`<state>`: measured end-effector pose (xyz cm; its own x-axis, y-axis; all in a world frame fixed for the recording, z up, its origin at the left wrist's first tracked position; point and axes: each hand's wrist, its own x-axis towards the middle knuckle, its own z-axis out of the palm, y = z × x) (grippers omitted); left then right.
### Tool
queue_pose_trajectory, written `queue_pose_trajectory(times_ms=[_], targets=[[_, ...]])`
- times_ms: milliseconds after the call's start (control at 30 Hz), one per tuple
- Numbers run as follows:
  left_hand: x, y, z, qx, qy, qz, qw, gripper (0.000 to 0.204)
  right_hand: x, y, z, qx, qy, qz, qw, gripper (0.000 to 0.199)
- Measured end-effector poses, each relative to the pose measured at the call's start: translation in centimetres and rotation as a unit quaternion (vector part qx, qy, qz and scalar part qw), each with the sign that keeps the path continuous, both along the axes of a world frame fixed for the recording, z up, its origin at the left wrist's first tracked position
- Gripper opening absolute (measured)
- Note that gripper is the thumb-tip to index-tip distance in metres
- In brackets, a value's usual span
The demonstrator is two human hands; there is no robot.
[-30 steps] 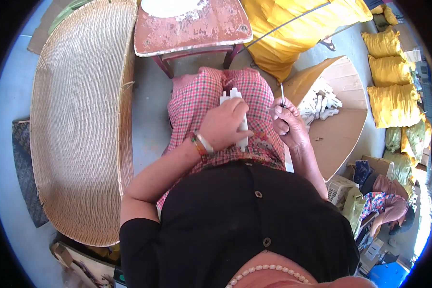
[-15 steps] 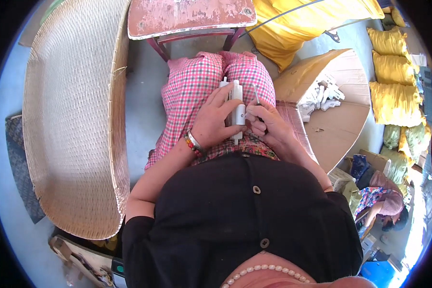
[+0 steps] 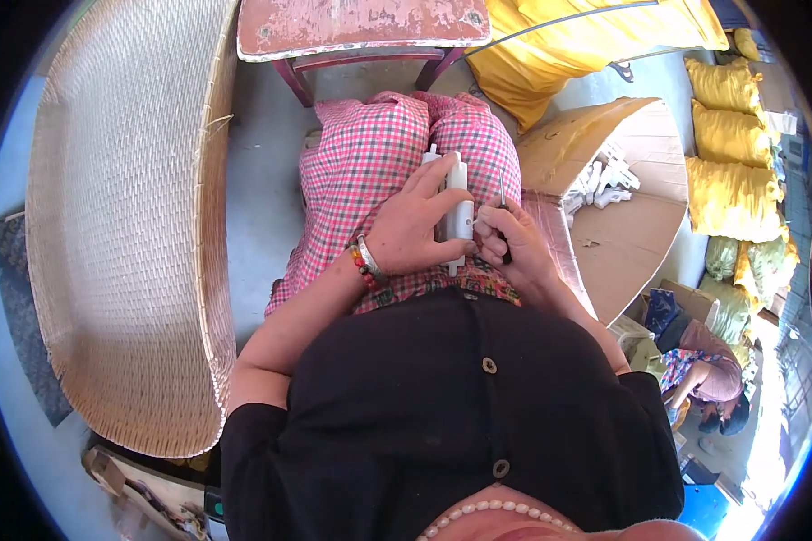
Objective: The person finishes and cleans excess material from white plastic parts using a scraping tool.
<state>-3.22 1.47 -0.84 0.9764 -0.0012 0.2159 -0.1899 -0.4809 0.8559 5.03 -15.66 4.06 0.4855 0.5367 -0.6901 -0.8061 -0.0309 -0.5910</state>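
Observation:
A white plastic part (image 3: 461, 216), long and cylindrical with narrow end stubs, lies across my lap. My left hand (image 3: 417, 216) is closed over it, with the thumb low on it and the fingers along its upper side. At its right side my right hand (image 3: 514, 239) is closed round a small knife (image 3: 503, 191) with a dark handle and a thin blade pointing away from me. The right fingertips are at the part's side; whether they touch it I cannot tell. Pink checked cloth (image 3: 361, 149) covers my legs beneath.
A large woven basket (image 3: 131, 225) stands at my left. Ahead is a worn red stool (image 3: 361, 27). An open cardboard box (image 3: 636, 234) on my right holds several white plastic parts (image 3: 600, 180). Yellow sacks (image 3: 735, 135) and a bending person (image 3: 708, 361) are farther right.
Both hands and the white part have shifted slightly right in view. The right hand has turned, so more of the knife's dark handle shows. Both holds are kept.

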Motion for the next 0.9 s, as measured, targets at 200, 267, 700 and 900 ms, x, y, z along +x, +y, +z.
queue_pose_trajectory(times_ms=[200, 267, 700, 900], targets=[[0.1, -0.7, -0.6, -0.022, -0.002, 0.022, 1.0, 0.045, -0.1, 0.4, -0.3, 0.029, -0.037, -0.003, 0.999, 0.006], [0.2, -0.8, -0.7, -0.039, 0.003, 0.027, 0.999, 0.043, -0.1, 0.2, -0.2, 0.015, -0.099, 0.055, 0.993, 0.007], [0.1, 0.4, -1.1, -0.05, -0.015, -0.023, 0.998, 0.046, -0.6, -0.4, -1.0, -0.106, -0.403, 0.199, 0.887, 0.008], [-0.1, -0.3, -0.7, -0.008, 0.008, 0.013, 1.0, 0.051, -0.4, -2.2, 2.7, -0.179, -0.513, 0.215, 0.811, 0.025]])
